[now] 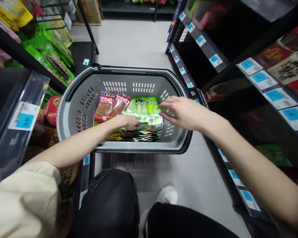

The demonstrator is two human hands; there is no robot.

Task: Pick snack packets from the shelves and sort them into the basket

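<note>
1. Red-and-white snack packets [119, 103] already lay toward ten o'clock inside the grey shopping basket [61, 114], green-and-white snack packets [152, 103] toward three; what remained undone did not show.
2. The green ones looked glossy, flat, overlapping.
3. The left hand [131, 122] curled its fingers over them, grip untellable; the right hand [180, 111] hung beside them, fingers spread.

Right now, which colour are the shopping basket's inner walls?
The inner walls are grey, as the head view shows.
</note>
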